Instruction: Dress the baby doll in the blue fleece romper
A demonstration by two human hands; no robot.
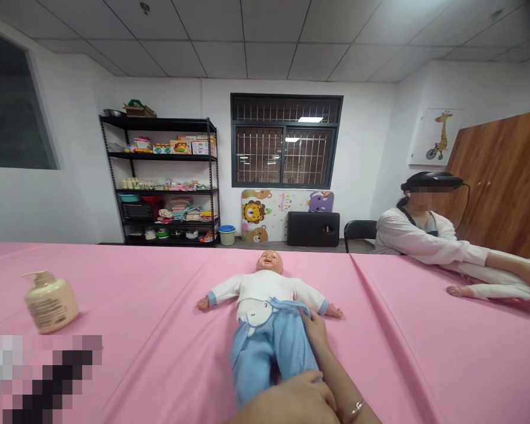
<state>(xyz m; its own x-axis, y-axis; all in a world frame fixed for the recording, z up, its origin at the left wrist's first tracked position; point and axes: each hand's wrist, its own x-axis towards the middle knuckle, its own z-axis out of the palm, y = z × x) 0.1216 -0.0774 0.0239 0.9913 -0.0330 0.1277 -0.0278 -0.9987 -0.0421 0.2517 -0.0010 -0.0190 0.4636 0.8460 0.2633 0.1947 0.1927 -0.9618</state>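
Across the pink-covered table (150,294), the doll (269,285) lies face up, long axis running away from us, head farthest. Our right hand (317,328) is nearer its waist, fingers bent at the right edge of the blue trousers (254,353); our left hand (294,397) curls over the doll's near leg end. Whether either set of fingers grips cloth, we cannot tell. Left of the doll stands a pump bottle (52,303); well beyond the doll, a blue-topped bucket (227,237). Both hide their contents.

The one head-worn view faces forward and down across the counter (145,330), the doll (265,315) near at lower centre, the window (284,150) farther at upper centre.
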